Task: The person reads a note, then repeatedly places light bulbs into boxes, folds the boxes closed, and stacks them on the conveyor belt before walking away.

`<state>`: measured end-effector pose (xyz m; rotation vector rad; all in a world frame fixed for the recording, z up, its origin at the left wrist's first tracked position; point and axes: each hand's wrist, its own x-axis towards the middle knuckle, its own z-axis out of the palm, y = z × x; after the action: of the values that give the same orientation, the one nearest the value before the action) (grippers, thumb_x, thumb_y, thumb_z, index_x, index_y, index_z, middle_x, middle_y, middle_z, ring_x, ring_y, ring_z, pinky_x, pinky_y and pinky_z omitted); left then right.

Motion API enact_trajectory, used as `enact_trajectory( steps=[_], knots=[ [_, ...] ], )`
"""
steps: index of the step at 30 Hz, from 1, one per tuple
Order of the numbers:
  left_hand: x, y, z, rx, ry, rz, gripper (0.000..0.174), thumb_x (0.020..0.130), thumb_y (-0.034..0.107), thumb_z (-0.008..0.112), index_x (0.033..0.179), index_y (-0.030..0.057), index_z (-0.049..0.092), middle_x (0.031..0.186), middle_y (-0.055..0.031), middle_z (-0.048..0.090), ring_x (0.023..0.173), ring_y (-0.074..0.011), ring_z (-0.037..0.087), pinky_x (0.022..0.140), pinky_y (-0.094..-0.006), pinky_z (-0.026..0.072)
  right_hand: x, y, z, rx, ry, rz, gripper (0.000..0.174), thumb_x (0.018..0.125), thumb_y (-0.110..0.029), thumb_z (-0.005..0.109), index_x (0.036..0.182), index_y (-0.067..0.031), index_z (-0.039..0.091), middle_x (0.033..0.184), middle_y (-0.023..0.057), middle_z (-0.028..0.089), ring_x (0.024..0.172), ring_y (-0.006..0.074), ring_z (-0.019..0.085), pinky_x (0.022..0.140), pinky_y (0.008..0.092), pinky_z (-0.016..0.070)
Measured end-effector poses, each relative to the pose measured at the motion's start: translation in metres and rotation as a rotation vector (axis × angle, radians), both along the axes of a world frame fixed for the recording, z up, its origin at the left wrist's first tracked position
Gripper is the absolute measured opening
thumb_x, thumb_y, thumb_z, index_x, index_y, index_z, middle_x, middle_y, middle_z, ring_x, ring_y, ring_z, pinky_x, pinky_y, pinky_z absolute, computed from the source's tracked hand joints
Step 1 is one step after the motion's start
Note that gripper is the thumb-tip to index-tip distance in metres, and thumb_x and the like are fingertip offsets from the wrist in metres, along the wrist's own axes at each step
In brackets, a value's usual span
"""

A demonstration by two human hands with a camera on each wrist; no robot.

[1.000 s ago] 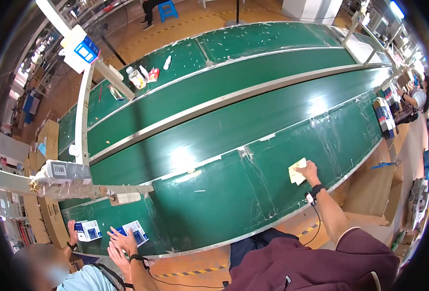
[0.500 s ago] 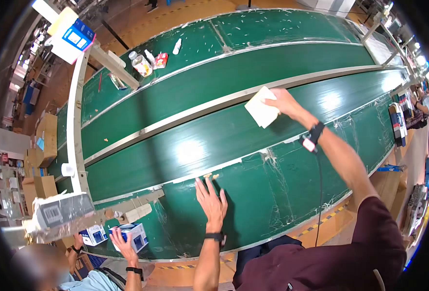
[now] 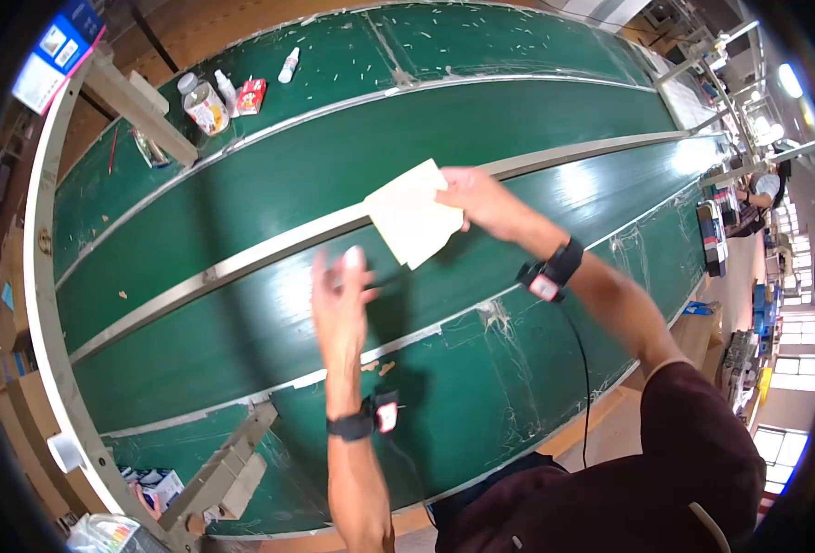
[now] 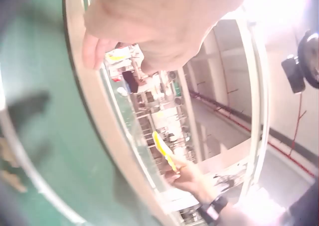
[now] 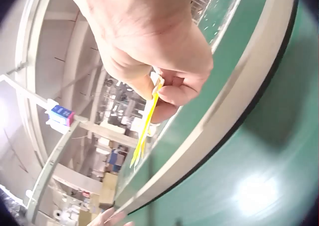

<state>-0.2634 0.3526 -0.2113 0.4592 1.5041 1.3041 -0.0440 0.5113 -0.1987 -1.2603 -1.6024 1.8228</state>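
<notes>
My right hand (image 3: 486,203) pinches a few thin, pale yellow sheets (image 3: 412,217) at their right edge, with thumb on top. They are fanned slightly and overlap the metal rail in the head view. In the right wrist view the sheets (image 5: 145,129) appear edge-on between thumb and fingers. My left hand (image 3: 341,304), blurred, is to the left of the sheets and apart from them, over the green belt, its fingers spread and holding nothing. The left wrist view shows the back of this hand (image 4: 164,21) close up, with the sheets (image 4: 164,149) farther off.
A long metal rail (image 3: 269,244) divides the green surfaces. On the far one stand a jar (image 3: 206,109), a red box (image 3: 252,96) and a white bottle (image 3: 289,64). A pale frame post (image 3: 43,249) rises at left. Small boxes (image 3: 159,484) lie lower left.
My right hand has carried the sheets from the near green surface up over the belt, then leftward. My left hand has moved from the lower left up beside them. The head view has shifted.
</notes>
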Motion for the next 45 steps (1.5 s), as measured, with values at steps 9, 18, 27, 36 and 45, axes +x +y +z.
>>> enact_trajectory(
  steps=[9,18,27,36,45],
  knots=[
    [-0.037,0.121,-0.049,0.161,0.302,0.095,0.027,0.102,0.02,0.066,0.112,-0.0051,0.066,0.092,-0.0133,0.074,0.069,-0.019,0.072,0.051,-0.0299,0.0565,0.099,-0.144,-0.076,0.909,-0.595,-0.062,0.049,0.098,-0.026,0.068,0.139,-0.0009,0.057,0.133,0.0207,0.061,0.127,0.0402,0.055,0.109,0.0498,0.0427],
    [-0.154,0.332,-0.124,0.145,0.054,0.044,0.033,0.104,0.015,0.061,0.129,-0.0077,0.058,0.11,-0.0178,0.073,0.087,-0.0263,0.074,0.066,-0.0344,0.0654,0.176,-0.2,-0.122,0.848,-0.906,0.033,0.063,0.096,-0.025,0.061,0.151,0.001,0.046,0.155,0.0224,0.044,0.148,0.0422,0.037,0.122,0.0575,0.025],
    [-0.176,0.391,-0.166,-0.023,1.083,0.213,0.036,0.09,0.02,0.073,0.113,-0.0067,0.068,0.116,-0.0291,0.072,0.108,-0.0451,0.07,0.093,-0.0514,0.0547,0.18,-0.199,-0.128,0.8,-0.924,0.027,0.062,0.095,-0.03,0.059,0.148,0.0002,0.049,0.154,0.0224,0.046,0.146,0.0429,0.039,0.122,0.0583,0.024],
    [-0.207,0.403,-0.147,-0.09,1.791,0.058,0.031,0.089,0.021,0.071,0.113,0.0019,0.067,0.107,-0.0216,0.068,0.102,-0.0423,0.067,0.088,-0.0532,0.054,0.185,-0.199,-0.133,0.754,-0.959,0.048,0.062,0.091,-0.031,0.061,0.142,0.0029,0.054,0.151,0.0246,0.048,0.146,0.0443,0.039,0.122,0.0595,0.0238],
    [-0.176,0.38,-0.123,0.292,1.581,0.073,0.03,0.084,0.013,0.079,0.106,0.0026,0.06,0.108,-0.022,0.066,0.1,-0.0434,0.066,0.086,-0.0515,0.0537,0.185,-0.202,-0.133,0.737,-0.966,0.048,0.062,0.09,-0.03,0.061,0.141,0.004,0.055,0.151,0.0253,0.048,0.146,0.0447,0.04,0.122,0.06,0.0238]
  ],
)
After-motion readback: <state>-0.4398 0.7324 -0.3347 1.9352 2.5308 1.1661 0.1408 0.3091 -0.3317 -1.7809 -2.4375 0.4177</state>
